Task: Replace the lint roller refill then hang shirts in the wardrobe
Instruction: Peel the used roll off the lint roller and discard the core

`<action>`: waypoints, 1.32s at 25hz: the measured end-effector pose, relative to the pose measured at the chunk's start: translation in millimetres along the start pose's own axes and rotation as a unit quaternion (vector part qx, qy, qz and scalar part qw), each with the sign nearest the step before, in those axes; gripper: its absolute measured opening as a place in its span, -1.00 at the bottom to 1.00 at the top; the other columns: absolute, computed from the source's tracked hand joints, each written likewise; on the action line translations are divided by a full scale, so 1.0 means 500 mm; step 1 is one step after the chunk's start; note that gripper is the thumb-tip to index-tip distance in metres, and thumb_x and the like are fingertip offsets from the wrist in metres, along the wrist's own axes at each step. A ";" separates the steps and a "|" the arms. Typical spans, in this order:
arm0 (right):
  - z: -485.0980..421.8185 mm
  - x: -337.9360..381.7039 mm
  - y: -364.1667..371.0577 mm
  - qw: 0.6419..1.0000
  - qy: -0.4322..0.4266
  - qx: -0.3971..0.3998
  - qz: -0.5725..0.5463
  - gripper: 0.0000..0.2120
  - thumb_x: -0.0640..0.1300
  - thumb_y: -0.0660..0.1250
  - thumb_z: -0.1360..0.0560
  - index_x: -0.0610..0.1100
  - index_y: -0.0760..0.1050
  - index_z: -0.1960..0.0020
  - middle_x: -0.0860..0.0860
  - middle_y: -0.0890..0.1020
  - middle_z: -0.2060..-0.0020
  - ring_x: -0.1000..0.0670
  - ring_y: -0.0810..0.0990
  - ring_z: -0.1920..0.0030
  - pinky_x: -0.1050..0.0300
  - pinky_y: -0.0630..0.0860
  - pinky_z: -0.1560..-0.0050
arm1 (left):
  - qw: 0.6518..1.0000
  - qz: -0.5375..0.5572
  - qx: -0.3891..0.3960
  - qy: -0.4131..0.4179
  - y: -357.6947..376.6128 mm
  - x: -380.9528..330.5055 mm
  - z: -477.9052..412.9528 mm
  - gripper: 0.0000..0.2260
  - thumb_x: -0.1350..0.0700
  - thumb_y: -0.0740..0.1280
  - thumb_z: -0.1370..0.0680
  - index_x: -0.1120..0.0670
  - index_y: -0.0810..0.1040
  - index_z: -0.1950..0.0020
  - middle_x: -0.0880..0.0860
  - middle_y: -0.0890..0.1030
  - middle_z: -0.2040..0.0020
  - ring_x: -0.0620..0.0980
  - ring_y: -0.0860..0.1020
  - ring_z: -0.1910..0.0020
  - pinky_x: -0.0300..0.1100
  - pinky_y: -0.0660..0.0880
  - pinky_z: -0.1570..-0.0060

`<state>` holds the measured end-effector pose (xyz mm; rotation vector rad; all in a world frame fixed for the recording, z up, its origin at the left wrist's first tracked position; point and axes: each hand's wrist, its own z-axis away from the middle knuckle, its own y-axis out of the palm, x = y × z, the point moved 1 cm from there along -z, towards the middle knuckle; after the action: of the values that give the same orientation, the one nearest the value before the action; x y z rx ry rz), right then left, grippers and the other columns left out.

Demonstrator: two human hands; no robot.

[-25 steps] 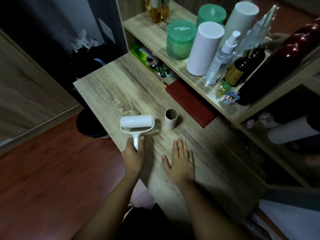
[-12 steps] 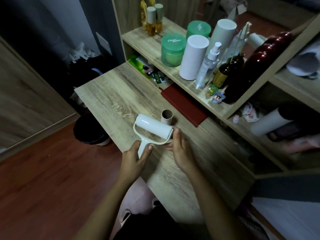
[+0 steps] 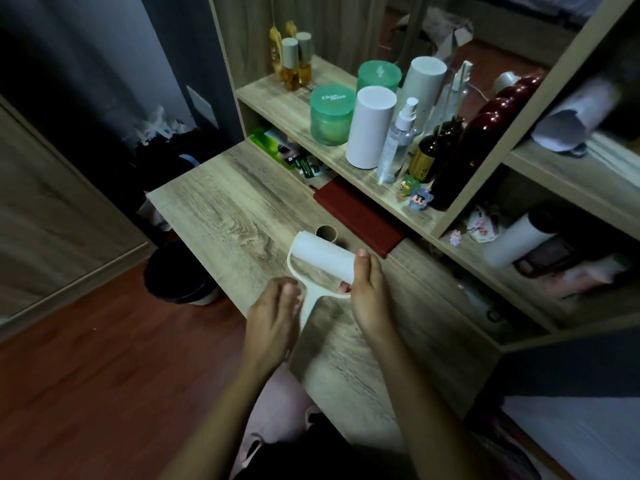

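Here the lint roller point(image 3: 322, 256) is held over the near middle of the wooden desk point(image 3: 225, 209), its white roll lying slantwise with the handle pointing toward the person. The left hand point(image 3: 273, 313) is curled round the handle, gripping it, while the right hand point(image 3: 369, 292) clasps the right end of the roll, thumb on top and fingers tucked beneath. Just beyond the roll, a bare cardboard tube point(image 3: 326, 233) stands upright on the desk. A red notebook point(image 3: 360, 220) lies farther right, under the shelf point(image 3: 277, 98). A dark bin point(image 3: 180, 278) sits on the floor at left.
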<state>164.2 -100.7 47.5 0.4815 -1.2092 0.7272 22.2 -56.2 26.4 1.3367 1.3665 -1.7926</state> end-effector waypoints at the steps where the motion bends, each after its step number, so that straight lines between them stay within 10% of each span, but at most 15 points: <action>1: 0.002 0.000 -0.007 1.000 0.001 0.004 -0.012 -0.82 -0.03 0.02 -0.62 -0.09 0.33 -0.08 -0.08 0.49 0.10 0.06 0.48 0.26 0.45 0.42 0.44 | 0.999 0.036 -0.025 -0.021 -0.009 -0.010 -0.012 -0.66 -0.30 0.02 -0.47 -0.18 0.48 0.05 -0.13 0.63 0.16 -0.27 0.58 0.17 -0.26 0.50 0.07; 10: 0.013 0.003 -0.030 0.981 0.098 -0.018 -0.166 -0.69 0.09 0.11 -0.46 -0.12 0.48 0.12 -0.01 0.46 0.38 0.05 0.42 0.42 0.19 0.36 0.38 | 0.992 0.110 0.061 0.012 -0.025 -0.160 -0.003 -0.67 -0.04 0.44 -0.37 -0.03 0.57 -0.11 -0.06 0.63 0.01 -0.07 0.61 0.10 -0.18 0.59 0.19; 14: 0.022 0.026 -0.038 0.972 0.126 -0.051 -0.192 -0.66 0.18 0.14 -0.49 -0.07 0.49 0.15 -0.09 0.54 0.22 -0.08 0.55 0.16 -0.02 0.43 0.11 | 0.990 0.130 0.057 0.024 -0.019 -0.189 0.021 -0.63 0.00 0.50 -0.35 0.01 0.58 -0.13 -0.08 0.63 -0.02 -0.15 0.60 0.15 -0.25 0.56 0.21; 22: 0.022 0.046 -0.041 0.968 0.118 -0.113 -0.192 -0.74 0.09 0.17 -0.34 -0.07 0.49 0.17 -0.11 0.54 0.16 -0.14 0.56 0.10 0.15 0.39 0.33 | 0.990 0.071 -0.045 0.111 0.001 -0.210 0.052 -0.64 -0.04 0.44 -0.38 -0.02 0.57 -0.15 -0.05 0.54 -0.01 -0.11 0.58 0.13 -0.48 0.46 0.20; 33: 0.045 0.083 -0.052 0.974 0.089 -0.126 -0.168 -0.76 -0.12 0.10 -0.53 -0.09 0.43 0.26 -0.05 0.51 0.26 -0.05 0.52 0.22 0.18 0.39 0.35 | 0.990 0.100 0.009 0.096 -0.004 -0.205 0.045 -0.68 -0.10 0.47 -0.31 -0.01 0.49 0.05 -0.15 0.44 0.13 -0.12 0.49 0.28 -0.22 0.47 0.31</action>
<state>175.3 -123.6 94.6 0.3869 -1.0016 0.3145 51.0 -92.3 120.8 1.6300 1.2628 -1.5804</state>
